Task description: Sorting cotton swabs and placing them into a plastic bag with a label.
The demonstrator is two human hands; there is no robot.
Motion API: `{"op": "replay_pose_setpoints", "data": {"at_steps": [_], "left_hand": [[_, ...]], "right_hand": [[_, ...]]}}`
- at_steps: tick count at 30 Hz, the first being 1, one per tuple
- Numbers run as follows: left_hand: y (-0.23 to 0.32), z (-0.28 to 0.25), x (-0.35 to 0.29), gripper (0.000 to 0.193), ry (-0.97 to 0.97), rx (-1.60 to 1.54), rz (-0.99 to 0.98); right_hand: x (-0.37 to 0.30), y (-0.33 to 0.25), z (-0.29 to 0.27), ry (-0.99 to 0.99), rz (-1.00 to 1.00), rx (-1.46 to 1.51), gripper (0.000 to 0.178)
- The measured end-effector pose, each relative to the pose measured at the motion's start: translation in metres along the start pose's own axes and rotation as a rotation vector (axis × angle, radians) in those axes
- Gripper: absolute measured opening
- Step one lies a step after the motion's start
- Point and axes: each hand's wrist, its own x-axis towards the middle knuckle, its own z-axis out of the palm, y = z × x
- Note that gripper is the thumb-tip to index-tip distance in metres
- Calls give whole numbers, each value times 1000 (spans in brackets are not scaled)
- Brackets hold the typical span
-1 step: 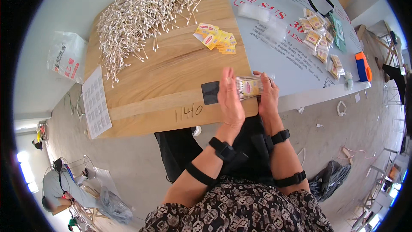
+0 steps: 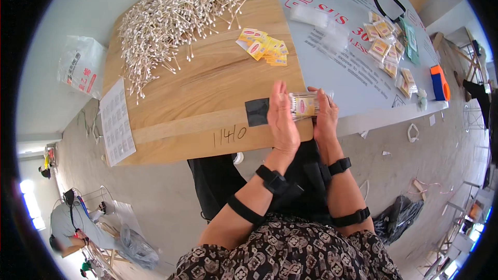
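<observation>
Two hands, left hand and right hand, pinch a small clear packet of cotton swabs between them over the desk edge; it looks light, crinkly, best held by its ends.

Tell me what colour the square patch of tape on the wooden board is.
Black; the square tape patch shows best in the head view, beside the left hand.

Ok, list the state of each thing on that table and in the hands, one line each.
small clear packet: filled with swabs, held between both hands
left hand: closed on the packet's left end
right hand: closed on its right end
cotton swabs: loose, heaped on the wooden board
yellow labels: loose, fanned out
finished packets: filled, scattered on the grey table
</observation>
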Motion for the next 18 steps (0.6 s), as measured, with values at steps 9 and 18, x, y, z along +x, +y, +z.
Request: {"op": "replay_pose_setpoints", "data": {"at_steps": [9,18], "left_hand": [[24,-51,48,50,-53,757,161],[149,-201,224,70,326,1575,66]], "right_hand": [[0,2,-28,142,-230,-211,31],[-54,-23,-16,134,-774,-937,36]]}}
